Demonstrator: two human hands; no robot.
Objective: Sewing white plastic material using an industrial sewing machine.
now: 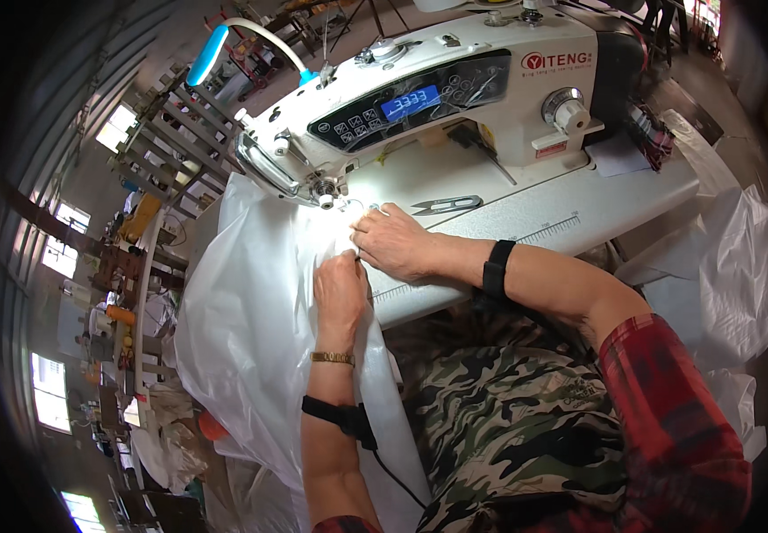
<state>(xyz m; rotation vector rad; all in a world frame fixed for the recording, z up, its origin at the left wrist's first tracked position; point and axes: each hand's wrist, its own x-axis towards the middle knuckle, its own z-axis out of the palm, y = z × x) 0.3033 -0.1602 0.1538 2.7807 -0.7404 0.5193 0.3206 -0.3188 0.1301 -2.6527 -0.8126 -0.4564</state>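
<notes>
A thin white plastic-like sheet [237, 284] hangs over the left end of the sewing machine [513, 98] and down past my left arm. My left hand [340, 289] is closed on the sheet's edge, knuckles up, at the front of the machine bed. Just beyond it, my right hand [393, 242] rests on the bed with fingers bent and closed over the same edge, close to the needle area [327, 200]. Bright lamp glare washes out the fabric there, so the right fingertips are hard to make out. Silver thread snips [448, 205] lie behind my right hand.
A dark-handled screwdriver [491, 158] lies under the machine arm. The blue-headed lamp [209, 55] bends over the left side. The handwheel-side dial [566, 110] is at right. More white sheeting [744, 266] hangs off the table's right end. Cluttered shelves [140, 302] stand at left.
</notes>
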